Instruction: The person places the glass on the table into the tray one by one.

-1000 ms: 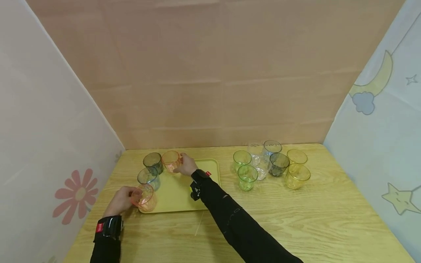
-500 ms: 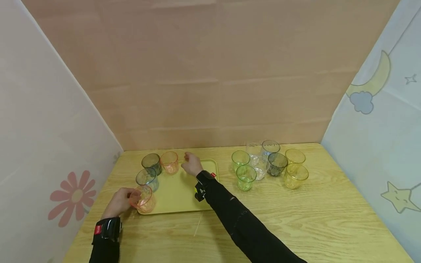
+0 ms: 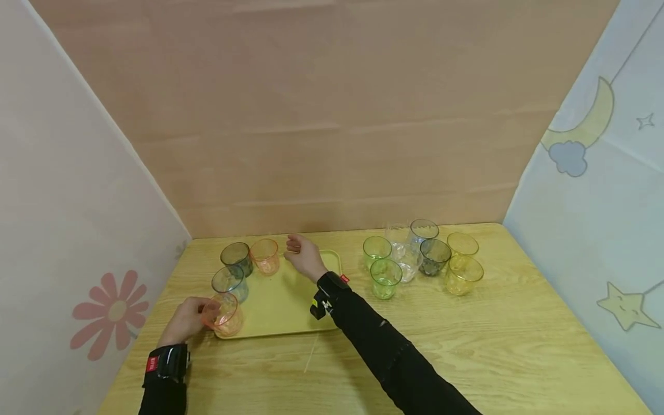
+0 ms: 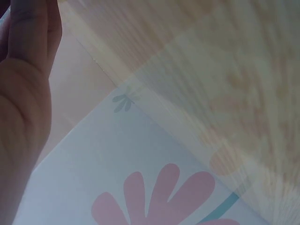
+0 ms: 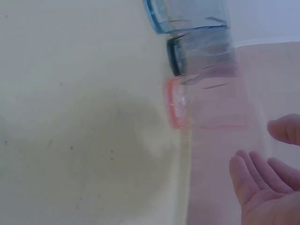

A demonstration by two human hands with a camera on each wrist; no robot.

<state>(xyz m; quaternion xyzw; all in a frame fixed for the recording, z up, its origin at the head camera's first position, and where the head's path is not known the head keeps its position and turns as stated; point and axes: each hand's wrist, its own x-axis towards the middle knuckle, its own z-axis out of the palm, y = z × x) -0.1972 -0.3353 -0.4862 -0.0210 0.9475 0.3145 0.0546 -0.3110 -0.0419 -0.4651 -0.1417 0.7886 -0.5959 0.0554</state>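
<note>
Gripping the side of a near orange tumbler (image 3: 228, 323), the left hand (image 3: 183, 320) is placed at the near left corner of a yellow tray (image 3: 282, 308). The tumbler is held upright at that corner, though how far round the glass the fingers are wrapped cannot be fully made out. Behind it, along the tray's left side, a blue tumbler (image 3: 231, 286) and a smoky grey tumbler (image 3: 238, 260) are lined up, and a far orange tumbler (image 3: 267, 263) is set just to the right of the grey one. The right hand (image 3: 306, 257) is held above the far part of the tray, near but apart from the far orange tumbler; its fingers are extended, the thumb is spread away from them, and nothing is held.

Well to the right of the tray, on the wooden bench (image 3: 519, 340), more tumblers are clustered: two green tumblers (image 3: 386, 282), clear tumblers (image 3: 406, 266), a second blue tumbler (image 3: 424, 230), a dark grey tumbler (image 3: 434, 259) and two yellow tumblers (image 3: 464, 279). All are stood upright.
</note>
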